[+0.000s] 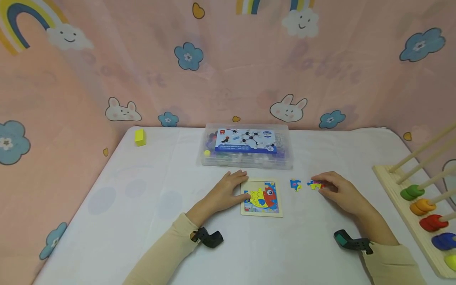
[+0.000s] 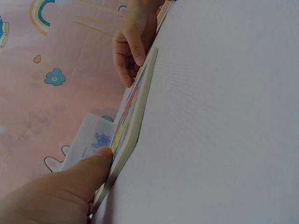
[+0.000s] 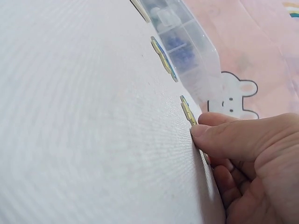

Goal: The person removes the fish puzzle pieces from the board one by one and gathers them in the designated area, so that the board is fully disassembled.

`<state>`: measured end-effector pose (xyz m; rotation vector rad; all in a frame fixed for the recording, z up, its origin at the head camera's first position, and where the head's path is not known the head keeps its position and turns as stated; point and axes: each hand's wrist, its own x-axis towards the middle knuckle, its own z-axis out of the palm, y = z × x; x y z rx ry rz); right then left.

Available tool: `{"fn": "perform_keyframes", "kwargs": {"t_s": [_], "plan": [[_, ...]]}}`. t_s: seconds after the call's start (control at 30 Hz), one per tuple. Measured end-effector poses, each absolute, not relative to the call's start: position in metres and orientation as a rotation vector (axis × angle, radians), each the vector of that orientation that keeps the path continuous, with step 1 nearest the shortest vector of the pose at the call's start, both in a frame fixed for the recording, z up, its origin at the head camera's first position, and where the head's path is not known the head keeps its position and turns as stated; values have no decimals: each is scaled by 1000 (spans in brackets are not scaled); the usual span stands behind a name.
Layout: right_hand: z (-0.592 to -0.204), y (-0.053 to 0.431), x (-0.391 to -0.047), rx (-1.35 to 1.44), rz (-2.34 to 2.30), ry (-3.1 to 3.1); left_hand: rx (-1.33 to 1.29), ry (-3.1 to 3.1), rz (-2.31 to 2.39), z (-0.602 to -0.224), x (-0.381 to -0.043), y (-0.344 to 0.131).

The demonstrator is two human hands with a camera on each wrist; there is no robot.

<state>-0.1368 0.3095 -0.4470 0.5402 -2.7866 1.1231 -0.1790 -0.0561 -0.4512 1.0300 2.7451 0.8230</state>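
Note:
A square wooden puzzle board (image 1: pixel 261 213) with a red and yellow fish picture lies on the white table. My left hand (image 1: pixel 223 192) holds its left side, the thumb (image 2: pixel 100 156) over the picture's edge and the fingers at the far left corner. To the board's right, my right hand (image 1: pixel 338 192) pinches a yellow, blue and red puzzle piece (image 1: pixel 315 185) between thumb and fingertips, close over the table. Part of this piece (image 3: pixel 188 111) shows past the thumb in the right wrist view. Between board and right hand lies a blue puzzle piece (image 1: pixel 295 184) with a pink spot.
Behind the board stands a clear plastic box (image 1: pixel 246 161) with a molecular model kit label. A yellow block (image 1: pixel 140 137) sits at the back left corner. Along the right edge is a wooden rack (image 1: pixel 402 198) with upright pegs and coloured rings. A pink patterned cloth hangs behind.

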Motion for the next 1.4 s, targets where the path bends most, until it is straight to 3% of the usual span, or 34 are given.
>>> {"fn": "perform_keyframes", "kwargs": {"t_s": [0.53,1.4], "plan": [[-445,308,-134,389,1180,-2830,1022,2736,832,-454,-179,-55],[-416,268,-132,461,1186,-2944,1009,2728,835,-451,-180,-55]]}}
